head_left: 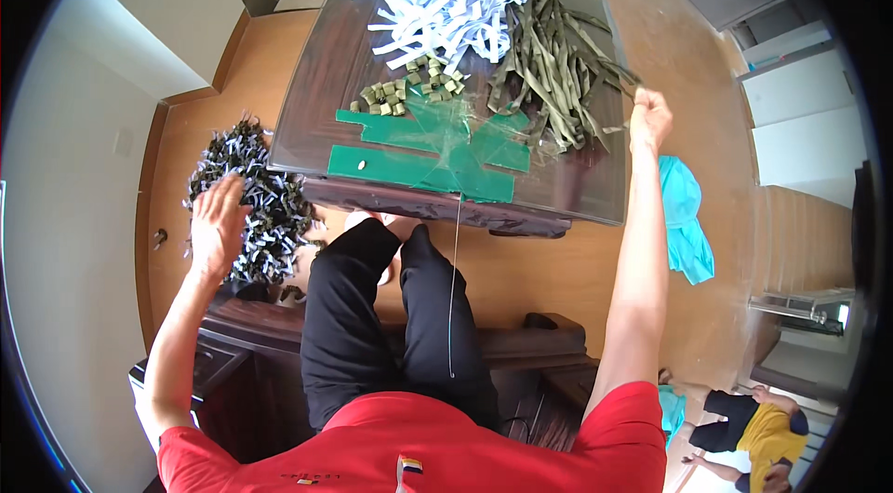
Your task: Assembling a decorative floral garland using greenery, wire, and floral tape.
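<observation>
My right hand is at the table's right edge, fingers closed on an olive fabric strip, which trails from the heap of olive fabric strips. My left hand hangs off the table's left side, fingers stretched out and holding nothing. Behind it, on the floor, lies a large pile of dark and white tied pieces. White-blue fabric strips are heaped at the table's far side. Small folded olive pieces sit in front of them. Green tape strips are stuck on the tabletop, with a small white object on one.
The dark wooden table has a glossy top. A thin cord runs from its front edge toward my lap. Turquoise bags lie on the floor to the right. Another person in yellow is at the lower right. A wall stands left.
</observation>
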